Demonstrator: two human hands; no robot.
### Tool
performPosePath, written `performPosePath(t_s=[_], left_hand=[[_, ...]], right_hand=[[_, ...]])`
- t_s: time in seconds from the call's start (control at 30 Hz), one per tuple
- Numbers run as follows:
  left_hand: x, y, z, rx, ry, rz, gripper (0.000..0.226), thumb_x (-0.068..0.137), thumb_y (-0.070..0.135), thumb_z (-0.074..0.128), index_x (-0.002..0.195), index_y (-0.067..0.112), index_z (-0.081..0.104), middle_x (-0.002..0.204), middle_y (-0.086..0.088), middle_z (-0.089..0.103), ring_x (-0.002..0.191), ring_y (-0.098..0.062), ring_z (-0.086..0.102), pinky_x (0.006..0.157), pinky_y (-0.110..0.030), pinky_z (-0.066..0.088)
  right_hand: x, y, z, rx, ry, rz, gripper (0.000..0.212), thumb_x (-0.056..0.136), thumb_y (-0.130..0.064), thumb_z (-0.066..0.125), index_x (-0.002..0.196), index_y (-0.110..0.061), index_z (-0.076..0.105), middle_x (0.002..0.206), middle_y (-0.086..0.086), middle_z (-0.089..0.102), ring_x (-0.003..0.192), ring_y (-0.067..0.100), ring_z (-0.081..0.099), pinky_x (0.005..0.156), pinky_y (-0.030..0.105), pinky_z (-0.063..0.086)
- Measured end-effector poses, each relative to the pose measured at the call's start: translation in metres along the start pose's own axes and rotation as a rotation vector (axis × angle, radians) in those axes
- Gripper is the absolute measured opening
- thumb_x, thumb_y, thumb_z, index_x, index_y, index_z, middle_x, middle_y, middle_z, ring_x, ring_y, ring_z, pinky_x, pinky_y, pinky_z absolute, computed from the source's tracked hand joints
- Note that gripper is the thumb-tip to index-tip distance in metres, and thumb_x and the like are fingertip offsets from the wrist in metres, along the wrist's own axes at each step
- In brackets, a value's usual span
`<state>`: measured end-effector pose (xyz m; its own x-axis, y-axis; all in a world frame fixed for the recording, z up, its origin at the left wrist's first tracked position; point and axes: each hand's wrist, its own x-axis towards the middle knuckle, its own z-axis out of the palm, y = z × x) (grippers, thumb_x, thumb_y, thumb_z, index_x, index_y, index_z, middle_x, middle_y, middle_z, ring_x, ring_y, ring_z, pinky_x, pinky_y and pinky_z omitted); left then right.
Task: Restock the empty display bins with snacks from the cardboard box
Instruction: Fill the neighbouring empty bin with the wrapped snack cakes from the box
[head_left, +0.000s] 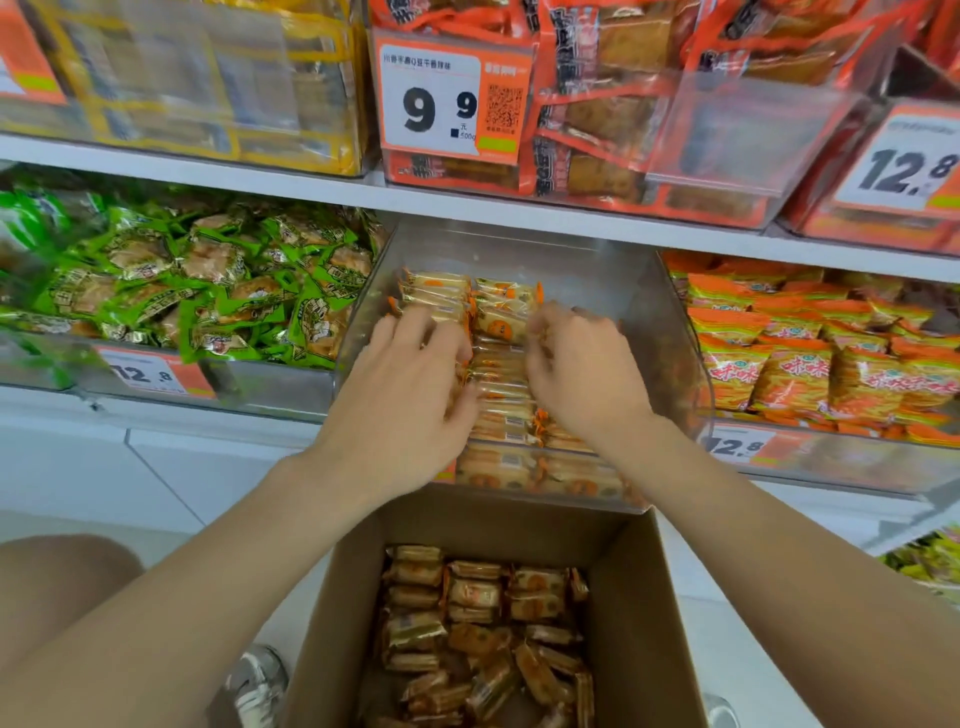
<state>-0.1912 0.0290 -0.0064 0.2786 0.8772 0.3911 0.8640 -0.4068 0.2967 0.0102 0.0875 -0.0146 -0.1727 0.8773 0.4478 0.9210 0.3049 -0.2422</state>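
Observation:
A clear plastic display bin (615, 270) on the middle shelf holds rows of small orange-and-cream snack packets (503, 310). Both my hands are inside it. My left hand (410, 387) lies over the packets on the bin's left side with its fingers stretched forward, slightly blurred. My right hand (582, 371) is over the right side with its fingers curled down around packets. Below the bin stands an open cardboard box (641, 597) with several of the same packets (483, 623) loose at its bottom.
A bin of green packets (208, 291) is to the left and a bin of orange bags (810, 353) to the right. The upper shelf carries red and yellow packs and price tags (441, 98). My knee (57, 582) and shoe (260, 680) are at the lower left.

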Motion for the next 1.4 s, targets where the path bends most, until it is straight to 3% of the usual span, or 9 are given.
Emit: performPosePath(t_s=[0.17, 0.3, 0.4, 0.63, 0.77, 0.93, 1.13, 1.23, 1.4], left_hand=[[-0.053, 0.016, -0.008, -0.259, -0.275, -0.025, 0.008, 0.085, 0.039, 0.059, 0.083, 0.033, 0.055, 0.067, 0.011, 0.059, 0.068, -0.005, 0.057, 0.066, -0.04, 0.054], [-0.081, 0.012, 0.033, -0.002, -0.897, -0.024, 0.011, 0.099, 0.042, 0.059, 0.104, 0.033, 0.063, 0.089, 0.01, 0.063, 0.083, -0.013, 0.061, 0.075, -0.037, 0.055], [-0.091, -0.004, 0.086, 0.104, -1.135, -0.091, 0.029, 0.103, 0.036, 0.055, 0.123, 0.02, 0.068, 0.11, -0.003, 0.071, 0.099, -0.025, 0.067, 0.082, -0.039, 0.055], [-0.121, -0.046, 0.197, -0.039, -0.993, -0.412, 0.039, 0.104, 0.026, 0.053, 0.139, 0.009, 0.055, 0.148, -0.02, 0.051, 0.131, -0.038, 0.053, 0.105, -0.037, 0.047], [-0.126, -0.06, 0.244, -0.071, -0.982, -0.604, 0.074, 0.105, 0.024, 0.055, 0.166, 0.01, 0.016, 0.174, -0.018, 0.0, 0.159, -0.044, 0.009, 0.129, -0.05, 0.018], [-0.117, -0.078, 0.282, -0.019, -0.861, -0.631, 0.071, 0.1, 0.021, 0.062, 0.16, 0.009, 0.024, 0.164, -0.018, 0.02, 0.152, -0.041, 0.021, 0.125, -0.05, 0.025], [-0.131, -0.087, 0.309, 0.038, -0.865, -0.571, 0.071, 0.095, 0.03, 0.068, 0.154, 0.01, 0.034, 0.157, -0.016, 0.023, 0.141, -0.041, 0.034, 0.119, -0.051, 0.033], [-0.146, -0.085, 0.316, 0.064, -0.95, -0.491, 0.066, 0.096, 0.033, 0.064, 0.155, 0.016, 0.039, 0.159, -0.014, 0.023, 0.142, -0.039, 0.031, 0.119, -0.049, 0.033], [-0.159, -0.084, 0.321, 0.083, -1.022, -0.424, 0.091, 0.09, 0.05, 0.071, 0.162, 0.019, 0.025, 0.168, -0.012, 0.021, 0.151, -0.04, 0.024, 0.123, -0.055, 0.025]], right_hand=[[-0.089, -0.027, -0.042, 0.132, -0.062, -0.175, 0.01, 0.081, -0.031, 0.054, 0.082, -0.026, 0.063, 0.057, -0.01, 0.054, 0.052, 0.014, 0.054, 0.05, 0.028, 0.045], [-0.159, -0.018, -0.011, 0.008, -0.494, -0.199, 0.015, 0.088, -0.037, 0.05, 0.083, -0.028, 0.061, 0.072, -0.012, 0.058, 0.066, 0.012, 0.058, 0.057, 0.03, 0.05], [-0.19, 0.004, 0.045, -0.073, -0.791, 0.044, 0.017, 0.096, -0.035, 0.05, 0.096, -0.024, 0.063, 0.089, -0.002, 0.065, 0.084, 0.021, 0.065, 0.072, 0.041, 0.061], [-0.257, 0.037, 0.136, 0.209, -0.907, 0.702, 0.009, 0.101, -0.026, 0.061, 0.107, -0.019, 0.06, 0.097, -0.002, 0.058, 0.088, 0.017, 0.06, 0.086, 0.038, 0.06], [-0.257, 0.048, 0.174, 0.192, -0.829, 0.752, 0.06, 0.098, -0.025, 0.067, 0.151, -0.02, 0.039, 0.145, 0.008, 0.047, 0.136, 0.03, 0.048, 0.111, 0.04, 0.047], [-0.251, 0.068, 0.217, 0.153, -0.716, 0.711, 0.08, 0.097, -0.029, 0.067, 0.161, -0.019, 0.021, 0.171, 0.014, 0.01, 0.159, 0.037, 0.008, 0.128, 0.048, 0.023], [-0.264, 0.081, 0.248, 0.324, -0.977, 0.769, 0.095, 0.1, -0.03, 0.061, 0.166, -0.028, -0.006, 0.174, 0.009, -0.002, 0.16, 0.038, -0.002, 0.129, 0.056, 0.014], [-0.27, 0.073, 0.257, 0.285, -1.068, 0.778, 0.084, 0.102, -0.025, 0.06, 0.167, -0.024, 0.006, 0.171, 0.016, -0.004, 0.157, 0.045, 0.006, 0.128, 0.053, 0.018], [-0.28, 0.063, 0.258, 0.209, -1.168, 0.648, 0.061, 0.099, -0.038, 0.064, 0.153, -0.023, 0.04, 0.159, 0.009, 0.037, 0.146, 0.035, 0.036, 0.121, 0.05, 0.033]])
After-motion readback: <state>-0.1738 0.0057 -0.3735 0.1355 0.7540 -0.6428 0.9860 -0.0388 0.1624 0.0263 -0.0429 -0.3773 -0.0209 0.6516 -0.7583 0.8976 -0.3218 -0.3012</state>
